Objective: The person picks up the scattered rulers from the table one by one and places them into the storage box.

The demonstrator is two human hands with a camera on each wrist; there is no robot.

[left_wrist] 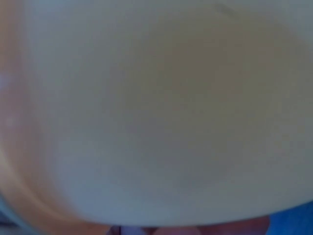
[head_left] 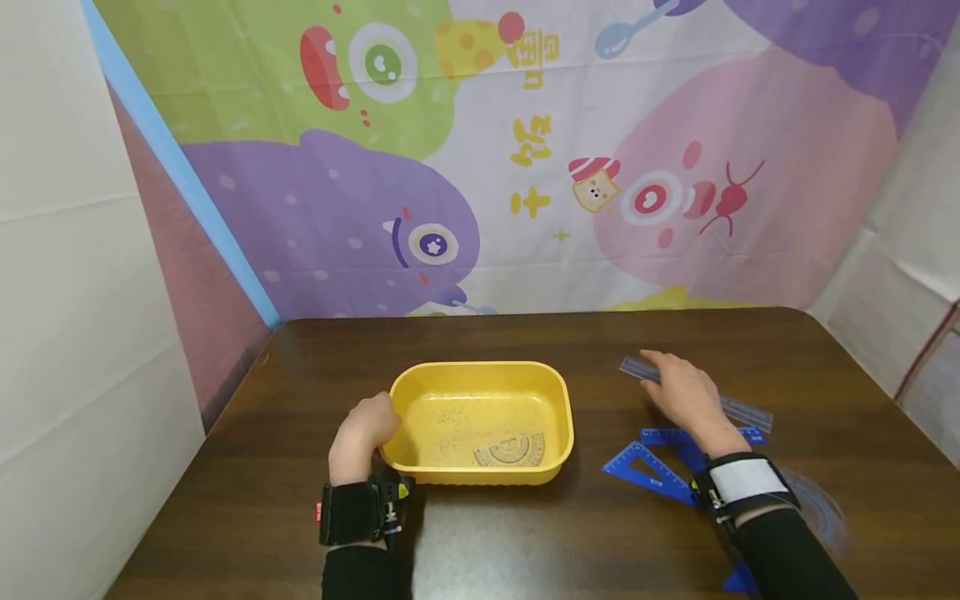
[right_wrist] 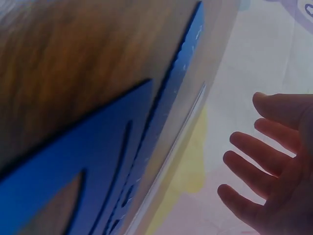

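At the table's left, my left hand (head_left: 366, 429) grips the left rim of a yellow plastic basin (head_left: 480, 476). A clear protractor (head_left: 513, 450) lies on the basin's floor, near its front right. In the left wrist view, a blurred pale surface (left_wrist: 171, 122) fills nearly everything, with fingers just visible at the bottom. My right hand (head_left: 684, 396) is over a clear ruler (head_left: 747, 413), covering its middle; whether it touches is unclear. The right wrist view shows its fingers (right_wrist: 252, 152) spread and holding nothing. A blue set square (head_left: 651, 473) and another blue piece with a ruled edge (head_left: 663, 436) lie nearer me.
Partly under the right forearm is a clear curved piece (head_left: 828, 517), with a blue piece (head_left: 741, 578) at the front. The brown table (head_left: 510, 533) ends at a cartoon-printed cloth (head_left: 540, 250) behind. White cloth hangs at both sides.
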